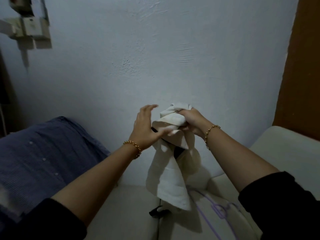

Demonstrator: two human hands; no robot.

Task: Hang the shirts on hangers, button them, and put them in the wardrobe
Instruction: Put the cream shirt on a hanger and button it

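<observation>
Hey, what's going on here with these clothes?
A person is holding up a bunched cream fabric shirt: the right hand grips its top, while the open left hand is at its side. A lilac plastic hanger lies on the pale cushioned seat below. A blue striped shirt with white buttons lies to the left.

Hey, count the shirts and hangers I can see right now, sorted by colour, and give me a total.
Cream shirt: 1, gripped by the right hand
Blue shirt: 1
Purple hanger: 1
Total: 3
Black bits show under the cream shirt; I cannot tell what they are, so they are not counted.
</observation>
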